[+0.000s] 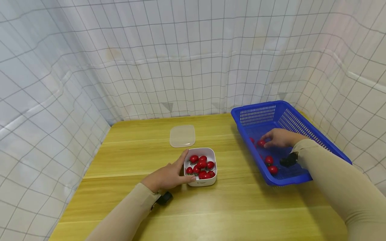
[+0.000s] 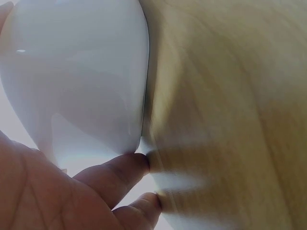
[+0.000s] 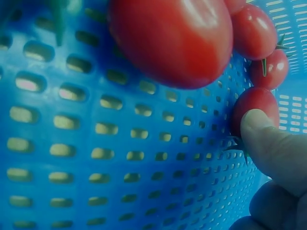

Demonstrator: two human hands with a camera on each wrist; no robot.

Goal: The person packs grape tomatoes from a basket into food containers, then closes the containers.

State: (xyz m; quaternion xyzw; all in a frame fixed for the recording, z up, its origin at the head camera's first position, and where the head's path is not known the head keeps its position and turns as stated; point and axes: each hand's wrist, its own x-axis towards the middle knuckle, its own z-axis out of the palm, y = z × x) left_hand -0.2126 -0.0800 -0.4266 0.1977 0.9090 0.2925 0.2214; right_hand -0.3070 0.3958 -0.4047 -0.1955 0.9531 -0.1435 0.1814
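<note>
My left hand (image 1: 169, 175) holds a small square white container (image 1: 208, 182) by its left side, thumb and fingers spread around the corners. Several red cherry tomatoes (image 1: 201, 164) with green stems lie inside it. In the left wrist view the smooth container wall (image 2: 86, 72) stands against the fingertips. On the right, my right hand (image 1: 280, 137) reaches down into a blue plastic basket (image 1: 256, 160). It pinches a cherry tomato (image 3: 255, 111), with the thumb pressed on its skin in the right wrist view. More tomatoes (image 1: 270, 164) lie on the basket floor near the hand.
A translucent square lid (image 1: 182, 136) lies flat on the wooden table (image 1: 126, 144) behind the white container. Slotted basket walls rise around the right hand. A white grid-patterned curtain (image 1: 196, 67) encloses the table at the back and sides.
</note>
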